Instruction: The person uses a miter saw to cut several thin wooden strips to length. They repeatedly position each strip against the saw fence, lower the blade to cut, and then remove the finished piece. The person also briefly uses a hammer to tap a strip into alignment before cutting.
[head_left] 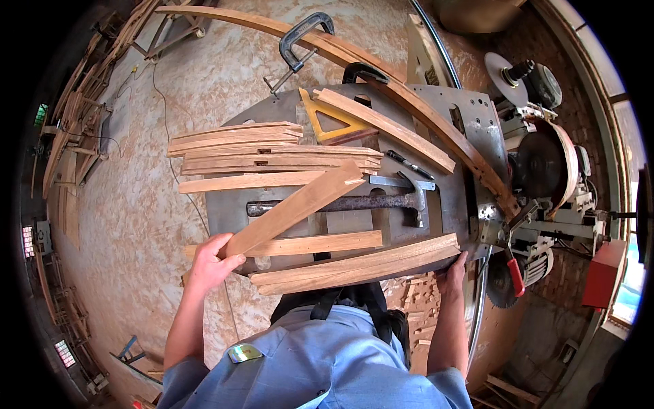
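My left hand is closed round the near end of a flat wooden strip, which slants up to the right over the metal table. At the table's near edge, my right hand grips the right end of a pair of wooden strips lying side by side; its fingers are partly hidden. Another strip lies between them, passing under the held one. A claw hammer rests in the middle, its handle partly covered by the slanting strip. Beyond it lies a stack of strips, some with slots.
A yellow set square, a pen and a wooden strip lie at the table's far side. C-clamps sit along a long curved wooden beam. A machine with round blades stands at the right. Timber lines the left.
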Action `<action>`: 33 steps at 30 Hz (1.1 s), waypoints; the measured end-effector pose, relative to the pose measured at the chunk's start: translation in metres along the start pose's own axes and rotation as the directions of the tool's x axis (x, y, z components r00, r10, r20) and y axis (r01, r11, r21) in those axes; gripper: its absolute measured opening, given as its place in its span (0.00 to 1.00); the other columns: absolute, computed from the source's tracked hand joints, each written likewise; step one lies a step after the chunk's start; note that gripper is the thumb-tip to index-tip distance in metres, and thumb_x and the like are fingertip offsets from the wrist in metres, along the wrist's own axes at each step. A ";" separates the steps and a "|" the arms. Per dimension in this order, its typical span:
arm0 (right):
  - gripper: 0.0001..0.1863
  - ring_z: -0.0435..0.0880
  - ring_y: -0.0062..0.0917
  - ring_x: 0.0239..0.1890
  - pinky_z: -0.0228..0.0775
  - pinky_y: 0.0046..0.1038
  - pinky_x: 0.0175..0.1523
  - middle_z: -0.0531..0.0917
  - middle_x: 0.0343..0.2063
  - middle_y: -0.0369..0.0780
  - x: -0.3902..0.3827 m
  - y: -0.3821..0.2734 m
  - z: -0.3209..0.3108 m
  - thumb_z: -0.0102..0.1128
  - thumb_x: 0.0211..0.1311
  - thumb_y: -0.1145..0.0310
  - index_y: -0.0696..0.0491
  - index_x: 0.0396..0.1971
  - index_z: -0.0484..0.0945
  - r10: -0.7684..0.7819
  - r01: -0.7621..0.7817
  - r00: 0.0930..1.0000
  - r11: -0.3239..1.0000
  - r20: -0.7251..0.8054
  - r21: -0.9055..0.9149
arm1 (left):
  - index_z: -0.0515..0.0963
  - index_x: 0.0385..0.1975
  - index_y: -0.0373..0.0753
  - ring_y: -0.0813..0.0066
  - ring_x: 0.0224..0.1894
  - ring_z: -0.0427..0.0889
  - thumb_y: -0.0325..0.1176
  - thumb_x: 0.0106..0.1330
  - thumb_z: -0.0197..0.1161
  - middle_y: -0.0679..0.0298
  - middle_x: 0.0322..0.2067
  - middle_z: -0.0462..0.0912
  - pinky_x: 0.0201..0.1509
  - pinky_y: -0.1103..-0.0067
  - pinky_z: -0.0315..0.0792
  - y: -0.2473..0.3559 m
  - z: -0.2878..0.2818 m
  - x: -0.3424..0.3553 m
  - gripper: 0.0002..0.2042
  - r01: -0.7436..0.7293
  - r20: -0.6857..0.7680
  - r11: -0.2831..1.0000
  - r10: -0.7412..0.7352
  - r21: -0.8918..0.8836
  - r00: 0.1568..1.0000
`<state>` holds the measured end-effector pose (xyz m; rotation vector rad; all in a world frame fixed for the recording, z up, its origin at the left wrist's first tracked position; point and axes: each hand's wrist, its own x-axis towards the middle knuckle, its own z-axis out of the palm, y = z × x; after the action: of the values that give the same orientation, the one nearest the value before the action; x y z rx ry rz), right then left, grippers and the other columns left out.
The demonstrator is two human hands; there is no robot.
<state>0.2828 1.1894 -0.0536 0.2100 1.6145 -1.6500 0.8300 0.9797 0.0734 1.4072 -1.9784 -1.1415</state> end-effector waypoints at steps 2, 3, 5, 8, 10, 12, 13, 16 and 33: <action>0.35 0.78 0.35 0.54 0.77 0.42 0.50 0.75 0.57 0.41 0.001 0.007 -0.008 0.39 0.71 0.36 0.51 0.62 0.65 -0.020 0.020 1.000 0.999 0.007 -0.033 | 0.78 0.48 0.30 0.68 0.39 0.82 0.31 0.51 0.73 0.57 0.37 0.82 0.44 0.75 0.75 -0.008 0.002 -0.004 0.23 0.013 0.056 1.000 -0.012 -0.023 0.998; 0.35 0.81 0.34 0.49 0.79 0.40 0.43 0.77 0.53 0.40 0.001 0.010 -0.008 0.39 0.70 0.36 0.51 0.60 0.68 -0.054 0.054 0.998 0.998 0.013 -0.040 | 0.78 0.49 0.30 0.69 0.40 0.82 0.31 0.52 0.72 0.57 0.38 0.82 0.46 0.75 0.75 -0.020 0.007 -0.009 0.23 0.011 0.062 0.999 -0.008 -0.045 0.998; 0.35 0.84 0.32 0.41 0.81 0.35 0.34 0.80 0.48 0.41 0.000 0.010 -0.013 0.41 0.70 0.36 0.53 0.57 0.70 -0.090 0.093 0.996 0.987 0.027 -0.134 | 0.76 0.51 0.30 0.69 0.43 0.81 0.32 0.54 0.71 0.56 0.40 0.82 0.49 0.75 0.75 -0.027 0.010 -0.012 0.24 0.017 0.096 0.999 -0.014 -0.033 0.995; 0.37 0.83 0.27 0.24 0.77 0.27 0.22 0.83 0.34 0.45 -0.011 -0.008 -0.020 0.43 0.68 0.35 0.58 0.51 0.72 -0.050 0.057 0.998 0.896 0.027 -0.441 | 0.74 0.55 0.32 0.65 0.47 0.81 0.35 0.57 0.69 0.53 0.42 0.83 0.53 0.73 0.74 -0.021 -0.003 0.000 0.26 0.023 0.191 0.993 -0.044 0.112 0.981; 0.28 0.77 0.21 0.15 0.67 0.21 0.16 0.81 0.21 0.39 -0.032 -0.021 -0.023 0.48 0.71 0.44 0.58 0.35 0.79 -0.167 0.142 0.985 0.686 0.035 -0.714 | 0.73 0.55 0.32 0.61 0.47 0.81 0.37 0.57 0.69 0.51 0.43 0.83 0.53 0.72 0.74 -0.029 -0.006 0.003 0.26 -0.028 0.265 0.990 -0.011 0.142 0.964; 0.21 0.76 0.18 0.16 0.63 0.21 0.17 0.82 0.20 0.38 -0.057 -0.029 -0.023 0.54 0.71 0.55 0.58 0.27 0.80 -0.252 0.292 0.950 0.520 0.183 -0.803 | 0.74 0.54 0.35 0.54 0.46 0.81 0.40 0.56 0.69 0.49 0.44 0.82 0.52 0.68 0.74 -0.011 -0.013 0.006 0.26 -0.002 0.324 0.982 -0.060 0.189 0.944; 0.17 0.76 0.17 0.16 0.63 0.20 0.18 0.82 0.19 0.38 -0.072 -0.023 -0.012 0.56 0.70 0.60 0.58 0.26 0.80 -0.303 0.376 0.921 0.515 0.246 -0.770 | 0.74 0.54 0.36 0.53 0.46 0.81 0.39 0.55 0.69 0.50 0.44 0.82 0.52 0.68 0.74 0.006 -0.013 0.008 0.26 -0.022 0.342 0.962 -0.075 0.271 0.937; 0.04 0.80 0.23 0.24 0.73 0.25 0.30 0.83 0.24 0.41 -0.138 -0.005 0.059 0.67 0.58 0.74 0.58 0.30 0.82 -0.481 0.769 0.630 0.272 0.610 -0.579 | 0.76 0.52 0.41 0.52 0.43 0.82 0.38 0.50 0.69 0.51 0.42 0.83 0.47 0.66 0.76 0.032 -0.007 0.014 0.26 -0.090 0.370 0.894 -0.089 0.440 0.925; 0.11 0.78 0.31 0.45 0.65 0.32 0.52 0.81 0.37 0.39 -0.172 0.088 0.249 0.54 0.59 0.65 0.53 0.39 0.80 0.083 0.850 0.169 -0.516 0.982 -0.103 | 0.81 0.46 0.41 0.59 0.40 0.82 0.32 0.49 0.68 0.61 0.41 0.82 0.44 0.70 0.76 0.015 -0.013 0.046 0.20 -0.290 0.358 0.858 0.136 0.423 0.924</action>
<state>0.5531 1.0487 0.0279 -2.4652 1.7394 -0.1305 0.8142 0.9342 0.0882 1.2185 -2.7105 -0.8561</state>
